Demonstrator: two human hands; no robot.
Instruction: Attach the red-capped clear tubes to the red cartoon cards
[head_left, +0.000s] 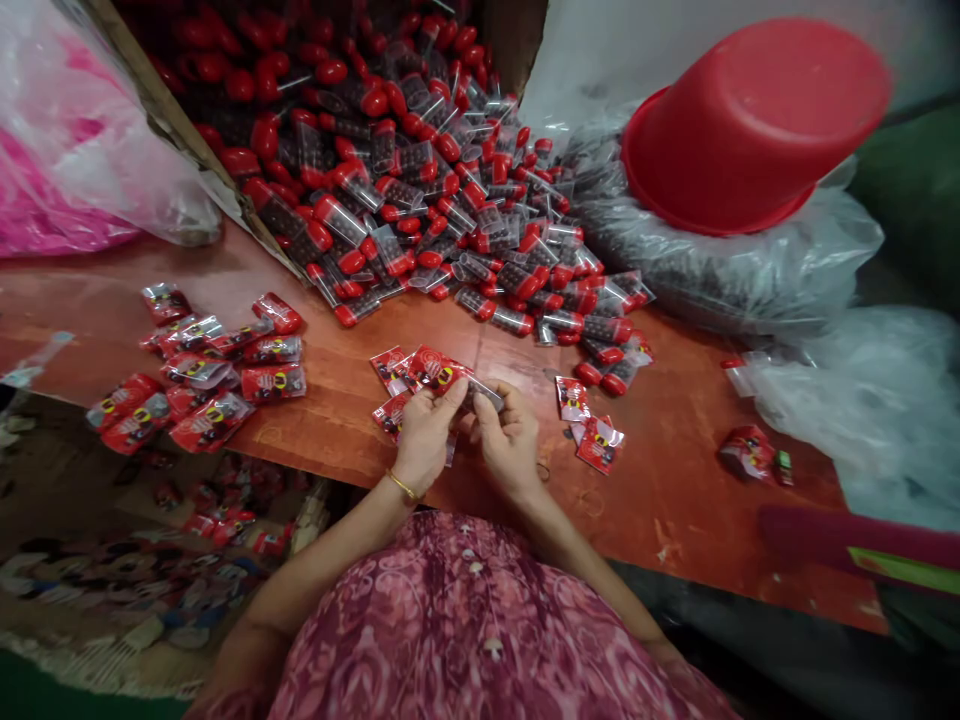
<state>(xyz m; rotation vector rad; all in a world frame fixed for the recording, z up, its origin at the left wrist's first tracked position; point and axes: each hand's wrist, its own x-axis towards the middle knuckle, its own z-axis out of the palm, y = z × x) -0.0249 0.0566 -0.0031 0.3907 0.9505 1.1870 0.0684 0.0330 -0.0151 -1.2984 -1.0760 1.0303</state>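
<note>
Both hands worked together over the near part of the red-orange tabletop [694, 400]. The left hand [426, 430] and the right hand [508, 428] had their fingertips pinched about one small clear plastic tube with dark contents [487, 396], held tilted between the thumbs, above the table. Whether the left fingers also gripped a sleeve could not be told. Step in hand, as judged: fitting a flat red printed film sleeve to the tube. The next move would call for a steady pinch and a straight line between tube and sleeve opening, since thin film could snag or crease. Loose flat red printed film sleeves [600, 444] lay right of the hands, others just left of them. A cluster of red-printed, film-covered pieces [214, 420] sat well to the left, some near the table edge, where a careless push could tip one off. Beyond the hands, the heap of red-capped clear tubes [420, 165] spilled from the brown cardboard box [517, 35] and limited forward reach. Open room: a bare strip between hands and left cluster, and a wider bare stretch to the right.
</note>
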